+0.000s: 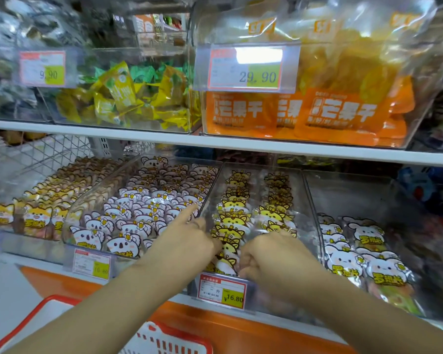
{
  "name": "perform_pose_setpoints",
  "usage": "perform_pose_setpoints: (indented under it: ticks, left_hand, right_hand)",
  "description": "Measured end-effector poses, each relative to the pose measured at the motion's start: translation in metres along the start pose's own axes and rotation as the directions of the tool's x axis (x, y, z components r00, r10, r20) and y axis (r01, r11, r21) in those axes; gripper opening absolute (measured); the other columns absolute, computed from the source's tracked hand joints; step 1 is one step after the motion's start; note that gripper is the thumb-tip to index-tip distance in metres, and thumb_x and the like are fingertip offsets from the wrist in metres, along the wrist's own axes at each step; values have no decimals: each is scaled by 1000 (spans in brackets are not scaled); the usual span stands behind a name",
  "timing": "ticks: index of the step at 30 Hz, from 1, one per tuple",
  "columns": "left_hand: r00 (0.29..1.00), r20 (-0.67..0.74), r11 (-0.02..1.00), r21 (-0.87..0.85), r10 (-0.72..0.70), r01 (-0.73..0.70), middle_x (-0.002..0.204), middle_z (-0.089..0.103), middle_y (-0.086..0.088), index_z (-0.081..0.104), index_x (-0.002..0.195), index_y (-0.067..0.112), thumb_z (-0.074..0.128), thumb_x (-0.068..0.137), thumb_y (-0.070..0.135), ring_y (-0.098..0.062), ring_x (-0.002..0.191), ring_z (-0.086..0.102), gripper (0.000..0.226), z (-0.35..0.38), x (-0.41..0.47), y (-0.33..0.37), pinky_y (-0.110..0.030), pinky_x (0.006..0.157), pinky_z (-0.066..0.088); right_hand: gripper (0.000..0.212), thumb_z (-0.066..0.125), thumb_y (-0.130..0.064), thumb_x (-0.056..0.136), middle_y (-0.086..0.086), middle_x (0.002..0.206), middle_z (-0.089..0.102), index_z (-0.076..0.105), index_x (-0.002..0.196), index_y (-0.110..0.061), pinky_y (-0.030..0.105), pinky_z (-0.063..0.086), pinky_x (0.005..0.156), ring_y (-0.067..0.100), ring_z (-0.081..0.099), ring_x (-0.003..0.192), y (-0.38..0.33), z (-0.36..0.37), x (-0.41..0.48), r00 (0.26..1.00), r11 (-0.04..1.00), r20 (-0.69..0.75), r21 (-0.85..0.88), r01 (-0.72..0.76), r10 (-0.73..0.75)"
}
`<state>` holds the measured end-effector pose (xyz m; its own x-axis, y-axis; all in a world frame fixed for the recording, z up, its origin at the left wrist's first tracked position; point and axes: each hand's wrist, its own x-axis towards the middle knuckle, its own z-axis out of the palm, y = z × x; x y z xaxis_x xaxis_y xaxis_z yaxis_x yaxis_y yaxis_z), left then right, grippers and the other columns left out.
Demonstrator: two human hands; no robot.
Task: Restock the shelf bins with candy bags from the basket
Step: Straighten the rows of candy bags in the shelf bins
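Standing in two rows, yellow candy bags (232, 221) fill the clear bin (310, 208).

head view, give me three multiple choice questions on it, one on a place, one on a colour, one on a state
1. Which bin are the left hand and right hand in? A fox bin; B giraffe bin; C koala bin.
2. What colour is the print on the mango bags on the upper shelf? A orange; B blue; C pink.
3. How full is the rabbit bin? A packed to the back; B bags only at the front; C no bags.

1 B: both hands sit among the yellow giraffe bags.
2 A: their lower halves are printed orange.
3 B: rabbit bags fill the front, and the rear floor shows bare.
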<state>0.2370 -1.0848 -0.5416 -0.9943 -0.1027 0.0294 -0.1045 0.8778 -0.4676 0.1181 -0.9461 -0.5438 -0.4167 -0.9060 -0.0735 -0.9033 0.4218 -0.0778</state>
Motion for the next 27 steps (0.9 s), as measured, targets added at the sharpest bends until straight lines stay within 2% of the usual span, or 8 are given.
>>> perform_pose_setpoints:
  ticks: [3, 5, 8, 10, 15, 18, 21, 27]
  left_hand:
    - [989, -61, 986, -110, -135, 128, 101, 68, 5, 69, 113, 27, 77, 67, 18, -21, 96, 68, 47, 9, -11, 0, -61, 110, 37]
    - [969, -150, 956, -251, -196, 154, 118, 65, 6, 64, 123, 27, 58, 77, 31, -20, 104, 67, 47, 10, -12, 10, -57, 104, 45]
    - [979, -73, 885, -445, -189, 138, 164, 25, 6, 23, 157, 31, 16, 96, 53, -17, 150, 25, 66, 7, 7, 30, -50, 123, 18]
    - [987, 53, 876, -456, -153, 160, 167, -9, 11, -7, 159, 35, -1, 91, 62, -12, 154, -8, 73, 15, 20, 40, -47, 125, 0]
    - [984, 80, 902, -392, -162, 181, 165, -16, 13, -14, 157, 34, -18, 83, 61, -10, 154, -7, 79, 25, 21, 42, -47, 124, -6]
    - [979, 95, 893, -401, -182, 205, 165, -19, 12, -18, 155, 33, -24, 75, 63, -9, 153, -12, 85, 19, 18, 43, -48, 124, -8]
    - [975, 77, 871, -438, -210, 223, 164, -22, 11, -19, 155, 34, -8, 92, 66, -10, 153, -14, 72, 3, 30, 47, -51, 123, -9]
    - [981, 145, 870, -459, -126, 180, 168, -6, 11, 5, 159, 36, 10, 103, 55, -18, 154, -12, 59, -3, 58, 63, -56, 121, -12]
  right_hand:
    - [30, 68, -45, 87, -13, 118, 64, 65, 115, -33, 39, 41, 97, 19, 56, 112, 15, 6, -16, 951, 999, -308, -44, 29, -41]
    - [64, 78, -48, 75, -3, 135, 60, 61, 131, -22, 49, 47, 100, 27, 58, 121, 23, 17, -21, 931, 987, -365, -137, -82, 26]
    - [86, 51, -45, 99, 2, 167, 3, -4, 159, -16, 51, 4, 122, 26, 7, 153, 33, 23, -19, 992, 977, -105, -192, -87, 68]
    - [86, 48, -34, 103, 1, 167, -11, -18, 156, -19, 51, -9, 120, 20, -6, 154, 38, 18, -18, 997, 966, -51, -248, -69, 58]
    - [84, 49, -15, 102, -5, 165, -21, -14, 157, -28, 53, -15, 117, 14, -14, 153, 53, 12, -24, 998, 954, 43, -297, -36, 52]
    - [79, 46, -29, 104, -7, 165, -19, -13, 156, -32, 52, -16, 118, 13, -16, 152, 55, 6, -32, 991, 971, 127, -237, -9, 40]
    - [72, 31, -62, 100, -13, 165, -12, -7, 157, -37, 52, -11, 122, 8, -9, 152, 57, -9, -27, 999, 997, 17, -72, -39, 41]
    - [51, 21, -37, 107, -4, 167, 8, 23, 157, -26, 61, -8, 119, 17, 9, 153, 84, -11, 15, 995, 983, 47, -164, -81, 90]
